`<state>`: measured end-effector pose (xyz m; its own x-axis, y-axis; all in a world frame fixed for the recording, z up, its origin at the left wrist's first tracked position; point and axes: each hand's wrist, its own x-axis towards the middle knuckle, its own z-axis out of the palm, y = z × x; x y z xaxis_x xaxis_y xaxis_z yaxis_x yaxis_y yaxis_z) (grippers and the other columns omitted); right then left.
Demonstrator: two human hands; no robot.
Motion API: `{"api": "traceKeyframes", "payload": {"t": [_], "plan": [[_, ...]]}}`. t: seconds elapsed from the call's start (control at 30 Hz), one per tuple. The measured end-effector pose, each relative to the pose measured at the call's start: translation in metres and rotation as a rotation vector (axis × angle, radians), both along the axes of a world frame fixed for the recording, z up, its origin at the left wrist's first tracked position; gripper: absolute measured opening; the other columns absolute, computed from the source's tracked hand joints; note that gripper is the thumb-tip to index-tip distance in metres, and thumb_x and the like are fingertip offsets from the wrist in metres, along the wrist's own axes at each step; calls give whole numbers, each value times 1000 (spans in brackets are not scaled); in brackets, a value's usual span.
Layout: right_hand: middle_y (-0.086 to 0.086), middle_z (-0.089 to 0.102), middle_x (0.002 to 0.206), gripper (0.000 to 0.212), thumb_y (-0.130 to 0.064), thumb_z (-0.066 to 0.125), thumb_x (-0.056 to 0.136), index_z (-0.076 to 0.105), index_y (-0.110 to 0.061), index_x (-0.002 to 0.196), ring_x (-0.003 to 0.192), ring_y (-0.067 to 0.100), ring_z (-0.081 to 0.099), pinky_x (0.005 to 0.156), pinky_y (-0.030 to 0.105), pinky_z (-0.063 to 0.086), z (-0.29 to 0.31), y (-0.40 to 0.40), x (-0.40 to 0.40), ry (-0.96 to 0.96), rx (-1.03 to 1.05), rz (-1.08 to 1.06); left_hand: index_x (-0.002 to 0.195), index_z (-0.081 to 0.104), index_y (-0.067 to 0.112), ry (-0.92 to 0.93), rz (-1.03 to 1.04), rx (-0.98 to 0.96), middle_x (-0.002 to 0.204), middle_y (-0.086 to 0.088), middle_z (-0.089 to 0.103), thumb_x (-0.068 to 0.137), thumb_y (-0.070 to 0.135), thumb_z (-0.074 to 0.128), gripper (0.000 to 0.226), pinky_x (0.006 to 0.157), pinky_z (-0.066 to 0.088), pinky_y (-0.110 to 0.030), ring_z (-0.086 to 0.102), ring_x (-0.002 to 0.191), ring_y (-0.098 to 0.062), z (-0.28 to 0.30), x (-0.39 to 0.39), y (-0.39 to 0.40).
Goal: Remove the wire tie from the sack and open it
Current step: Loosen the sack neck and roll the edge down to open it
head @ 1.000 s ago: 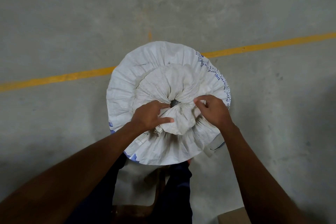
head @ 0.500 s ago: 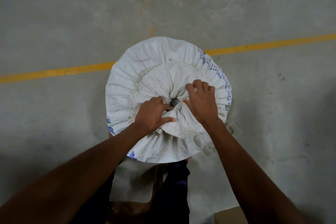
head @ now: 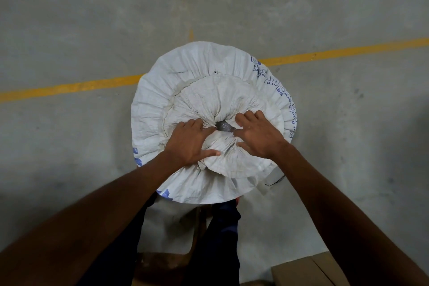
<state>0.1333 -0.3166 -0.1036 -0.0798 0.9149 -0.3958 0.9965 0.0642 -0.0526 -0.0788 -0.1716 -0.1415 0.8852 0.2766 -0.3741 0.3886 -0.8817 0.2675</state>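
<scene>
A white woven sack (head: pixel 185 76) with blue print stands on the floor below me, seen from above. Its mouth is gathered into folds around a small dark opening (head: pixel 224 126) in the middle. My left hand (head: pixel 190 141) grips the gathered cloth just left of the opening, thumb stretched over the near flap. My right hand (head: pixel 257 133) lies on the folds just right of the opening, fingers spread, thumb pressed into the cloth. I see no wire tie around the neck. A thin dark strand (head: pixel 276 181) shows at the sack's lower right edge; what it is I cannot tell.
The floor is grey concrete with a yellow painted line (head: pixel 348 52) running behind the sack. My dark trouser legs (head: pixel 222 239) stand close against the sack's near side. A brown cardboard box corner (head: pixel 306 271) sits at the bottom right.
My right hand slid from above the opening to its right side with the fingers spread. The dark gap in the gathered mouth has grown a little wider. My left hand stayed in place.
</scene>
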Motion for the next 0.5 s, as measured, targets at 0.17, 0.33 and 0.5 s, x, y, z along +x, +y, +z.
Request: {"api": "traceKeyframes", "payload": {"t": [0.17, 0.33, 0.5], "plan": [[12, 59, 132, 34, -46, 66, 85, 78, -15, 93, 122, 35, 52, 96, 49, 39, 11, -13, 7, 31, 53, 6, 101, 78, 23, -179, -105, 57, 107, -7, 65, 83, 88, 52, 72, 79, 44, -41, 62, 97, -28, 4, 4, 2], [14, 54, 153, 40, -47, 64, 90, 80, -11, 82, 150, 38, 40, 119, 57, 30, 11, -28, 4, 116, 71, 74, 93, 81, 23, -304, -333, 34, 125, 2, 70, 93, 77, 51, 61, 81, 42, -42, 57, 103, -25, -2, -7, 7], [19, 68, 136, 51, -49, 61, 96, 80, -3, 86, 150, 40, 40, 126, 58, 25, -8, -38, -8, 90, -2, 207, 102, 72, 22, -237, -359, 20, 112, 8, 76, 99, 76, 40, 62, 83, 39, -42, 56, 99, -23, 0, -5, 10]]}}
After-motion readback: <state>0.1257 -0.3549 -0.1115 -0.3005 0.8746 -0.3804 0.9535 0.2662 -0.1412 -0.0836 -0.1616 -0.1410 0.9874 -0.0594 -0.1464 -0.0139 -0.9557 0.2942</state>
